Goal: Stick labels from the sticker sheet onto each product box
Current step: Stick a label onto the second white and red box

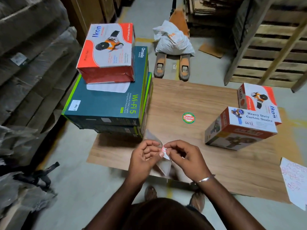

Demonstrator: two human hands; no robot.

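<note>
Two hands meeting low over the near edge of the table point(191, 100). Left hand point(144, 156) with fingers curled, thumb and forefinger pinching one small red-and-white label point(163, 149). Right hand point(182, 156) also curled, fingertips pinching the same label from the other side; one thin bangle point(205, 179) on that wrist. Below the label, a translucent backing strip point(163, 166) hanging between the hands; which hand grips it, cannot tell.

Five boxes on the table. At left, a stack: two teal Wi-Fi boxes, the top one point(106, 100) bearing one white "No.1" sticker point(74, 105) near its left corner, the lower one point(116, 130) showing mostly its edge, and one red Ikon box point(106, 52) on top of both. At right, two more, touching: one Carton Sealer box point(240, 128) nearer, one Ikon box point(257, 98) behind it, tilted.

One round Patelsa sticker point(188, 117) flat on the bare wood between the stack and the right pair. One white sheet point(295, 180) with red marks at the far right edge, well apart from the hands.

Beyond the table, one pallet jack point(172, 65) carrying one white sack point(172, 40).
</note>
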